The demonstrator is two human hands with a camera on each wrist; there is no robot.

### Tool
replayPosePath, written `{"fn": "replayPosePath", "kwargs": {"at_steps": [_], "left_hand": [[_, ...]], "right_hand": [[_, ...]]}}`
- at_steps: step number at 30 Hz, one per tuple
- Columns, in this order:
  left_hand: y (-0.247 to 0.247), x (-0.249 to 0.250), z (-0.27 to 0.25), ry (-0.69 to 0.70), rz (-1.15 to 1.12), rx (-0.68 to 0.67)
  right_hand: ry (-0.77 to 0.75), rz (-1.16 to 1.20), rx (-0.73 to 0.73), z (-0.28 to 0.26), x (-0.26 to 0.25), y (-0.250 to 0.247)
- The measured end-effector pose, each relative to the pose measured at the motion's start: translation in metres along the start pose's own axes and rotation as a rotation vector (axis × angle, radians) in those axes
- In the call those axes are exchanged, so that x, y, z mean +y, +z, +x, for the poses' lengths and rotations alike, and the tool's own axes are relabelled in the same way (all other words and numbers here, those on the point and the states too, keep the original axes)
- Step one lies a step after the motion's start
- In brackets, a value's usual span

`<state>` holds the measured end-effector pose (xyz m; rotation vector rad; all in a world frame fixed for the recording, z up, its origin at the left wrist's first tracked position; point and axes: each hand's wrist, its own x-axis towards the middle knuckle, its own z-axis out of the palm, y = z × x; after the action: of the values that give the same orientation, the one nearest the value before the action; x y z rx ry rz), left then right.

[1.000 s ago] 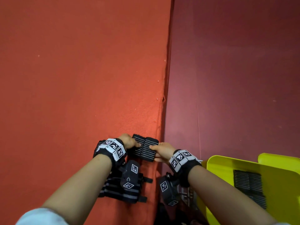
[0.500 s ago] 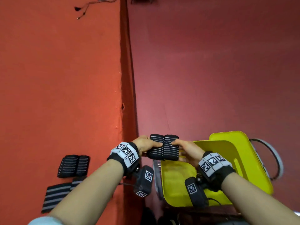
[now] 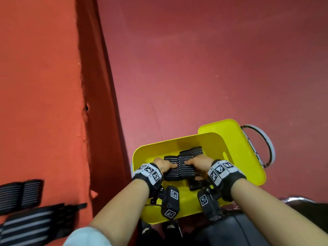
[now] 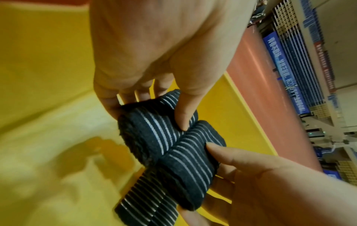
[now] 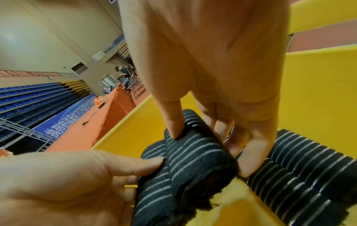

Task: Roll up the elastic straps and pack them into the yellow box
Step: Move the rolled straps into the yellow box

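Observation:
The rolled strap (image 3: 179, 168), a black double roll with thin white stripes, is low inside the open yellow box (image 3: 140, 153). My left hand (image 3: 164, 166) grips its left half and my right hand (image 3: 197, 162) its right half. In the left wrist view my left hand (image 4: 148, 107) pinches the rolled strap (image 4: 170, 145) between thumb and fingers. In the right wrist view my right hand (image 5: 210, 146) pinches the rolled strap (image 5: 193, 165) the same way. More rolled straps (image 3: 196, 150) lie in the box behind and under my hands, and also beside them (image 5: 299, 168).
The box lid (image 3: 230, 132) stands open at the far right, with a grey handle (image 3: 266, 148) behind it. On the orange mat at the left lie a rolled pair (image 3: 19, 194) and flat unrolled straps (image 3: 30, 226). A black bag (image 3: 230, 228) sits below the box.
Both hands have carried the rolled strap to the right, off the orange mat, and down into the yellow box. The view has swung right with them.

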<state>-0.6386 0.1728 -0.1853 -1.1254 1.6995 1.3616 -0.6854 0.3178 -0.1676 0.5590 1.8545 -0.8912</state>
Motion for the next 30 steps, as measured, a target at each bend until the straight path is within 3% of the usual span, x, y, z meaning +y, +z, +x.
{"fn": "replayPosePath", "kwargs": {"at_steps": [5,13,22,30], "left_hand": [[0.021,-0.007,0.033,-0.013,-0.168,0.047],[0.043,-0.019,0.071,-0.001,-0.418,0.151],[0.035,-0.037,0.104,-0.058,-0.43,0.194],[0.043,-0.039,0.107,-0.029,-0.468,0.171]], "right_hand": [[0.05,0.005,-0.008,0.028,0.0,-0.002],[-0.034,-0.049,0.067,0.07,0.006,0.007],[-0.065,-0.244,0.123,0.096,0.003,0.023],[-0.079,-0.138,0.15,0.097,0.015,0.018]]}}
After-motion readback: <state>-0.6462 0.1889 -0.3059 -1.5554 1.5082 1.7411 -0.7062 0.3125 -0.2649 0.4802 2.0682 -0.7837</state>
